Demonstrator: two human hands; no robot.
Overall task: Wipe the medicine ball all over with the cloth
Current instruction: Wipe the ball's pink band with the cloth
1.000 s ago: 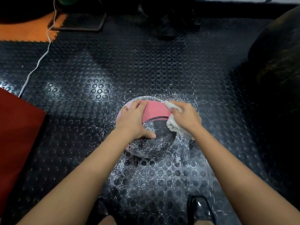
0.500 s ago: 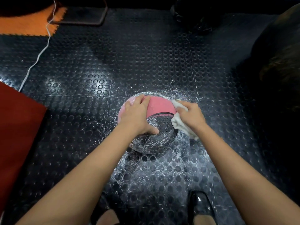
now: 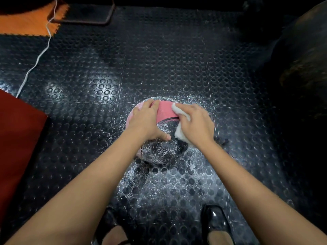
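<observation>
- We see the ball (image 3: 164, 151) resting on the floor (image 3: 159, 68), directly ahead of the person's shoes (image 3: 216, 225) and between the two forearms.
- The left hand (image 3: 147, 121) lies over the ball's top left, fingers spread across the pink panel and thumb pressed on the dark textured panel; we read this as a steadying hold.
- The right hand (image 3: 196, 126) presses a bunched white cloth (image 3: 180, 133) against the ball's upper right side; the fingers curl over the cloth, whose edges show above and below the hand.
- Progress, as we judge it: the exposed pink strip between the hands looks clean, while the near dark panel carries dense white speckling. The underside and far side are hidden, so we cannot tell their condition.
- What remains, in our judgement: the speckled near panel, and whatever faces the floor; the ball will need turning to reach them.
- White powder or droplets also scatter over the floor around and in front of the ball; a re-turned ball may pick it up again.
- The floor is black studded rubber tiling, shiny under overhead light.
- A red mat (image 3: 16, 138) lies at left, an orange tile (image 3: 26, 23) at far left, and a white cord (image 3: 38, 59) runs between them.
- A large dark rounded object (image 3: 304, 50) stands at right; we cannot identify it.
</observation>
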